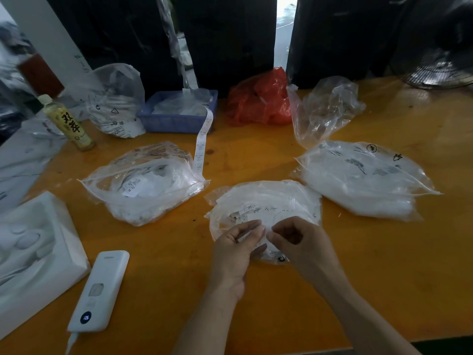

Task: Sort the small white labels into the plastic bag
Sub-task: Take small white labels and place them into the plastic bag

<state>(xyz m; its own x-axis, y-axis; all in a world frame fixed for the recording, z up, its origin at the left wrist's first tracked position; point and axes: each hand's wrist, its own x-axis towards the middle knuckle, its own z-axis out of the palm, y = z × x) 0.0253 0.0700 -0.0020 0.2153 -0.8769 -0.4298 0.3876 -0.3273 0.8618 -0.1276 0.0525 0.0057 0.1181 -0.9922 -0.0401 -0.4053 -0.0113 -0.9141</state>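
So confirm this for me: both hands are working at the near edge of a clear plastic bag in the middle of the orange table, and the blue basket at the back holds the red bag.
One detail is wrong. In the head view the red bag lies on the orange table to the right of the blue basket, not in it; the basket holds clear plastic and white paper. The left hand and right hand are at the near edge of the clear plastic bag.

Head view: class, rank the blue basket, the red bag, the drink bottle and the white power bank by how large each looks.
1. Red bag and blue basket: too alike to separate.
2. White power bank: nearer the camera, so perhaps flattered.
3. Drink bottle.
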